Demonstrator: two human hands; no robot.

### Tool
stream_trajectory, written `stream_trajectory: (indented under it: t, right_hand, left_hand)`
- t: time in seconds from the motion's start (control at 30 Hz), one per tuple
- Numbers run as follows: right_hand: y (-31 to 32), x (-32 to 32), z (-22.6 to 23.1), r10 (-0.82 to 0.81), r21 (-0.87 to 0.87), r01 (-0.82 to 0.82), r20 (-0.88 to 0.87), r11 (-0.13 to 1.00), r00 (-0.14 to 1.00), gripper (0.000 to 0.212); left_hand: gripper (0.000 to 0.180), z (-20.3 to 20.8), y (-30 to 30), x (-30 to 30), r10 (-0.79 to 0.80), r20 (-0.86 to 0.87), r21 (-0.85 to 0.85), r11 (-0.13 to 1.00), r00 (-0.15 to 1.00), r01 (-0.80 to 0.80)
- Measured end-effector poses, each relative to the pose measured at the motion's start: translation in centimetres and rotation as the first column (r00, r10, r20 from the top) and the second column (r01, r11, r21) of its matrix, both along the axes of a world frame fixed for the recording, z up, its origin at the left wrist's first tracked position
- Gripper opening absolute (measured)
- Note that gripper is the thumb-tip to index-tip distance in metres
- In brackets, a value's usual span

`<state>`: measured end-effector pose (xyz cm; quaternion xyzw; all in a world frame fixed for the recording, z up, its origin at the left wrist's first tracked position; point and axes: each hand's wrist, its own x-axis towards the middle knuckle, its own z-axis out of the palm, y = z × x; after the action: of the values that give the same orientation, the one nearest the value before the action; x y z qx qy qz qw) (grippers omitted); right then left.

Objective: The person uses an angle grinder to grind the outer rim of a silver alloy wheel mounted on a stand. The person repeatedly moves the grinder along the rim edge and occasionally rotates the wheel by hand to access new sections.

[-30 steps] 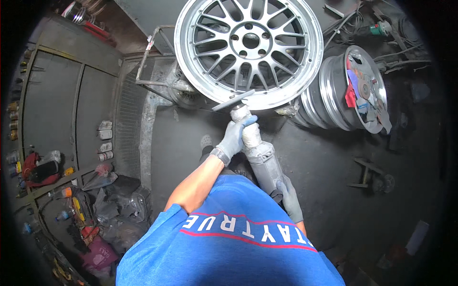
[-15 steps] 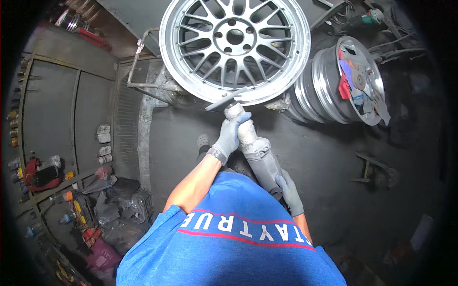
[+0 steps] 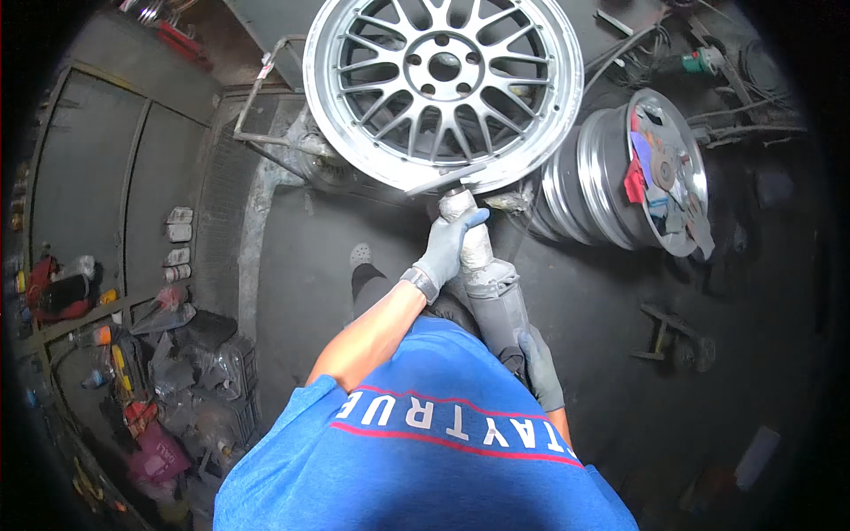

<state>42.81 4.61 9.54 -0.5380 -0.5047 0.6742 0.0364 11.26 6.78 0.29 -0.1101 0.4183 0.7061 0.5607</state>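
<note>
A grey power sander or grinder, its front end wrapped in whitish tape, points away from me toward a silver multi-spoke alloy wheel. My gloved left hand is closed around the taped front section, thumb over the top. Farther back, my gloved right hand grips the rear of the body, its fingers partly hidden. The tool's thin grey disc is seen nearly edge-on at the near lip of the wheel. Whether it touches the metal, I cannot tell.
More rims lie on their sides to the right, the end one holding coloured abrasive pieces. A metal tube frame stands left of the wheel. Bags and crates crowd the left; a small metal stand sits on the right floor.
The tool and both hands have shifted slightly right along the wheel's near lip, and the disc sits at a flatter tilt. My grip is the same. The whole view has also shifted a little.
</note>
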Motion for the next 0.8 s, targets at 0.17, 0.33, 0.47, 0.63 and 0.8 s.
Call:
stream_trajectory:
  t: [0.17,0.33,0.47,0.63,0.8]
  right_hand:
    - [0.6,-3.2,-1.9,0.072,-0.034,-0.073,-0.047,0.997,0.996,0.065]
    - [1.2,-6.8,-2.2,0.164,-0.005,-0.164,-0.035,0.986,0.986,0.065]
    - [1.5,-5.6,-2.7,0.177,0.030,-0.176,-0.051,0.984,0.983,0.064]
    - [1.7,-0.4,-3.8,0.095,0.014,-0.095,-0.031,0.995,0.995,0.063]
    - [1.6,2.1,-1.2,0.033,0.063,-0.035,0.041,0.997,0.999,0.064]
  left_hand:
    - [0.018,-0.6,-2.8,-3.9,0.072,-0.013,-0.016,0.997,0.997,-0.072]
    - [0.018,-0.8,-4.6,-7.4,0.117,-0.019,0.010,0.993,0.993,-0.117]
    - [0.019,0.2,-4.3,-6.4,0.088,-0.014,-0.033,0.996,0.996,-0.088]
    - [0.019,-0.3,-2.1,-1.3,0.062,0.035,-0.009,0.998,0.997,-0.061]
    - [0.019,-0.6,1.1,2.7,0.004,-0.046,0.034,0.999,0.999,-0.002]
